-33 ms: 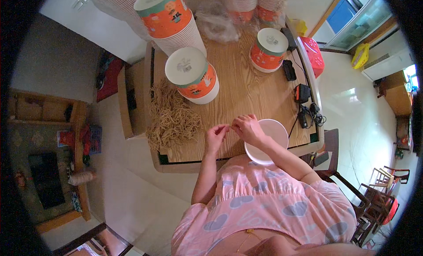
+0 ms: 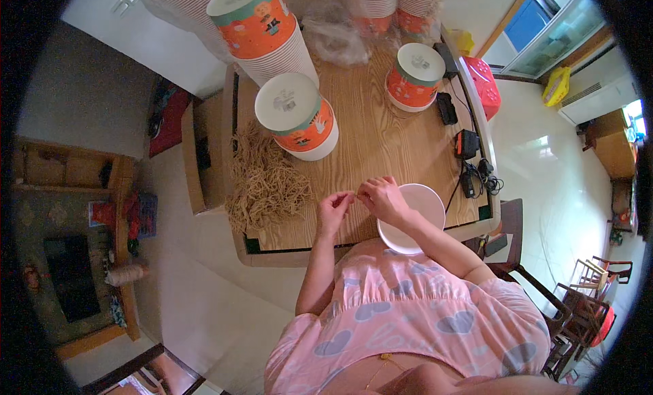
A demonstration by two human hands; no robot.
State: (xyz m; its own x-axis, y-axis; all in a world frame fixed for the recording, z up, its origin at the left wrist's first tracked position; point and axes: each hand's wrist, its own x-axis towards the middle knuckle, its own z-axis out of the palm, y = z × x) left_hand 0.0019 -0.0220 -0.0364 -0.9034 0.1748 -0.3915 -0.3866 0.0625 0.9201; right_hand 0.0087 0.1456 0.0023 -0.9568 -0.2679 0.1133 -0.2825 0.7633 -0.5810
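My left hand and my right hand meet at their fingertips over the near edge of the wooden table. Both are closed in a pinch, and whatever lies between the fingers is too small to make out. Under my right wrist, a white paper tub shows its open mouth, tilted at the table's edge against my lap. Left of my left hand lies a tangled heap of brown paper cords. Behind the heap, an orange, green and white tub stands upside down.
A tall stack of nested tubs rises at the back left. Another upturned tub stands back right. Black adapters with cables line the right edge. Clear plastic wrap lies at the back. A cardboard box stands left of the table.
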